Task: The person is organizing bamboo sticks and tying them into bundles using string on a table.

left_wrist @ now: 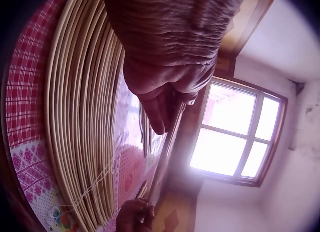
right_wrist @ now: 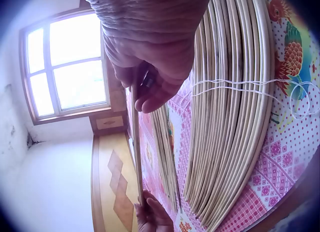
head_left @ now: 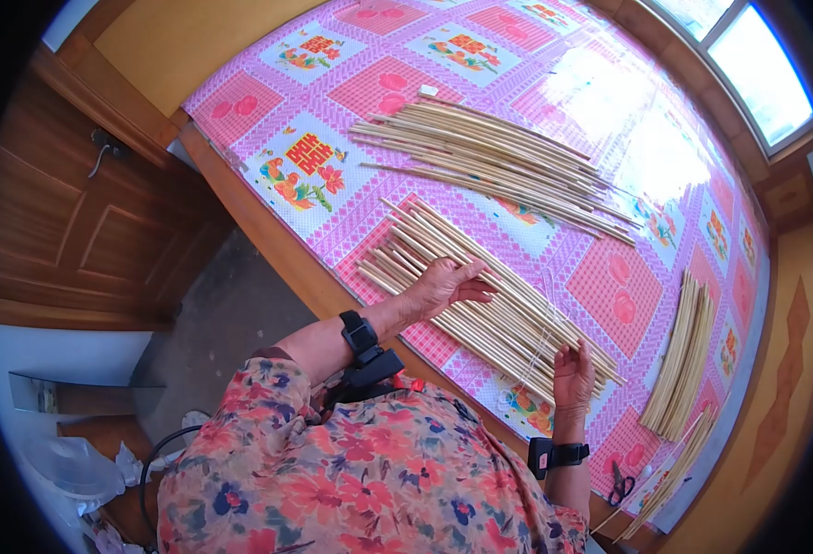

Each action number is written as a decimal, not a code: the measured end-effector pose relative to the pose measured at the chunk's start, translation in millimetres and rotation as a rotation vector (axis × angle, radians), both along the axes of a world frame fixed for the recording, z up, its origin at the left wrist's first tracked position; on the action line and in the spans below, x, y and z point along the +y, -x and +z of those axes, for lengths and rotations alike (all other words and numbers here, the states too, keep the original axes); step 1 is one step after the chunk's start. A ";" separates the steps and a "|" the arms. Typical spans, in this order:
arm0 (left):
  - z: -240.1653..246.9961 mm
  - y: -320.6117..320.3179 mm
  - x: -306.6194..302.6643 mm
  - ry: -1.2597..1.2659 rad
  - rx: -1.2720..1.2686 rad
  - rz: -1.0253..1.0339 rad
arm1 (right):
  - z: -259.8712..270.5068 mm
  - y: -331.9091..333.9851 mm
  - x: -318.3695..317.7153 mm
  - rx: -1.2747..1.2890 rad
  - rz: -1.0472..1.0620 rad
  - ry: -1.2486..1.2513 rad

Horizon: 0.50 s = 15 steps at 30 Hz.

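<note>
A thin pale wooden stick (right_wrist: 137, 152) runs between the two hands, raised over the table. My left hand (head_left: 448, 284) pinches one end of it, thumb and fingers together. At the other end my right hand (head_left: 573, 377) grips it with curled fingers. Below both hands, a flat row of similar sticks (head_left: 480, 314) lies side by side along the near table edge. White string (right_wrist: 235, 86) crosses this row near its right end, with a loose loop on the cloth. Something dark shows among the right hand's fingers in the right wrist view.
Another pile of sticks (head_left: 499, 157) lies farther back on the patterned tablecloth (head_left: 383, 88). To the right are a bundle of sticks (head_left: 679, 355), black-handled scissors (head_left: 620, 485) and a few thinner sticks (head_left: 670, 475) by the table edge. A wooden door (head_left: 83, 203) stands left.
</note>
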State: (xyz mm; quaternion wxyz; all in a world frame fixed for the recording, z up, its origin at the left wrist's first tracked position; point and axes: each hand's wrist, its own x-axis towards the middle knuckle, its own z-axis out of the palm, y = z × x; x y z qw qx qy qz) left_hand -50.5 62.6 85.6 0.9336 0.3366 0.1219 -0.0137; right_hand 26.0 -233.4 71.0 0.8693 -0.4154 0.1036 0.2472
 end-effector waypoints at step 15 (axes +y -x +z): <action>3.5 -1.4 -1.1 -0.098 0.069 -0.004 | -4.7 -0.8 2.7 0.056 -0.104 0.112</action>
